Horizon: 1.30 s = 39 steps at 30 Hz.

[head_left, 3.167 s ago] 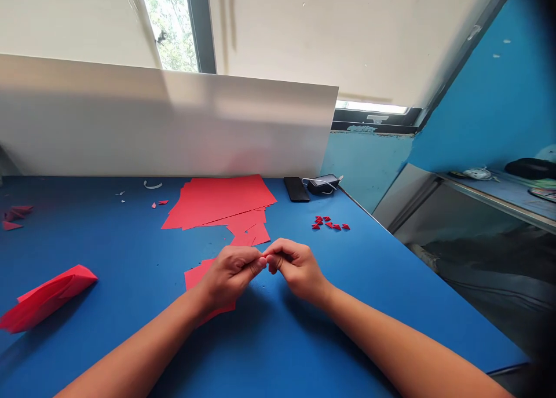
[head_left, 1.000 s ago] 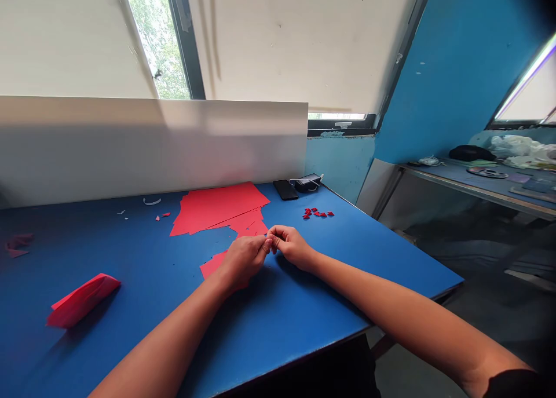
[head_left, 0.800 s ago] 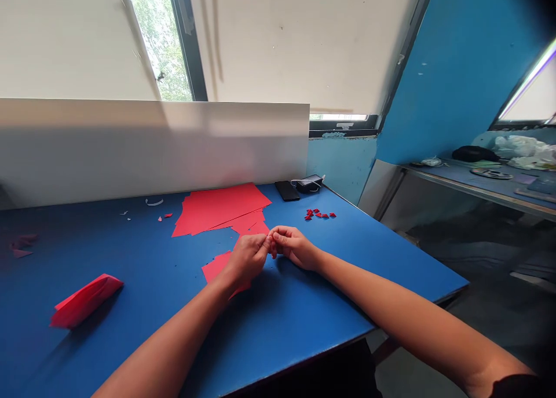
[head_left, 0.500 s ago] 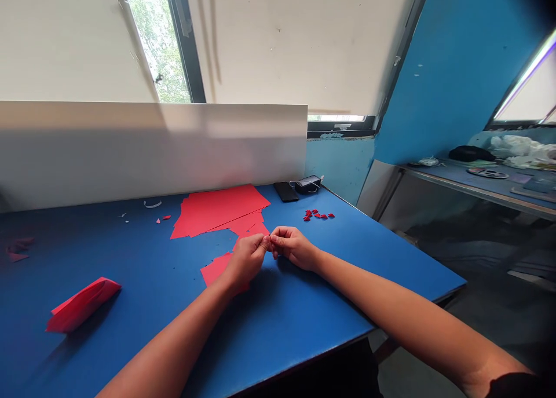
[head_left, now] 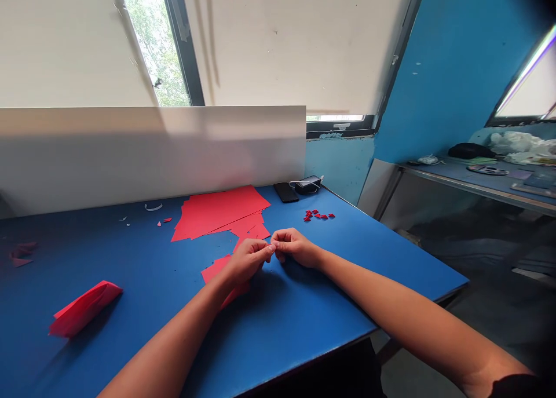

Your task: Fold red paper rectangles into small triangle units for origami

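The left hand (head_left: 247,263) and right hand (head_left: 296,248) are coming together in a narrow pinch just in front of the red paper sheets (head_left: 219,212), their fingertips (head_left: 269,248) closing on something too small to make out, probably a light, soft scrap best gripped by its edges. Small red paper triangles (head_left: 318,216) are lying to the right of the sheets on the blue tabletop (head_left: 130,270), a folded red paper (head_left: 82,311) is lying to their left, and a white panel (head_left: 152,160) is standing behind them, beneath a window blind (head_left: 282,44).
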Available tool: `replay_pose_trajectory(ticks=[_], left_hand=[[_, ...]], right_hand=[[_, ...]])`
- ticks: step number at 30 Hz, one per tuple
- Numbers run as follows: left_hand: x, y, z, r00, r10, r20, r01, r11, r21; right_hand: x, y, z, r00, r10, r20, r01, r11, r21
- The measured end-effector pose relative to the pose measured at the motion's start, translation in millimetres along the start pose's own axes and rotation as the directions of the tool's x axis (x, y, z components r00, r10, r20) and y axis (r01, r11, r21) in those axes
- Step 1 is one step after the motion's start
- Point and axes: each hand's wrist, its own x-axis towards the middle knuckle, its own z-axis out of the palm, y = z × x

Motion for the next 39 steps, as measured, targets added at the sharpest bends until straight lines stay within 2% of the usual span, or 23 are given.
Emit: replay_pose_trajectory(ticks=[4,13,17,22,26,33,39], left_hand=[[-2.6,2.6,1.2,0.995,-0.055,0.081,0.061,0.995,-0.076],[-4.2,7.3,4.0,0.999,0.025,0.042,-0.018,0.988,-0.156],[-4.1,5.4,4.2,0.999,0.020,0.050,-0.012,0.986,-0.168],[-4.1,7.0,9.7,0.998,-0.022,-0.050,0.011,0.979,-0.205],[-3.9,9.4,13.9,0.993,-0.035,-0.115,0.014,0.985,-0.174],[-2.6,9.7,18.2,0.988,-0.015,-0.154,-0.023,0.971,-0.239],[-6.3,16.8,19.2,0.991,-0.038,-0.130,-0.010,0.935,-0.354]], right_hand=[[-0.8,-1.0,-1.6,0.998,0.024,0.057,-0.024,1.000,0.010],[-0.7,-2.9,1.6,0.997,0.031,0.073,-0.038,0.994,0.105],[-1.2,-3.7,3.3,0.997,0.031,0.064,-0.040,0.988,0.146],[0.2,-4.2,5.0,0.999,0.031,0.034,-0.037,0.984,0.173],[1.4,-2.9,5.0,0.999,0.039,0.013,-0.041,0.981,0.191],[1.2,-2.2,5.2,0.999,0.036,0.021,-0.040,0.969,0.245],[-2.1,-5.3,13.0,0.999,0.032,0.030,-0.040,0.946,0.321]])
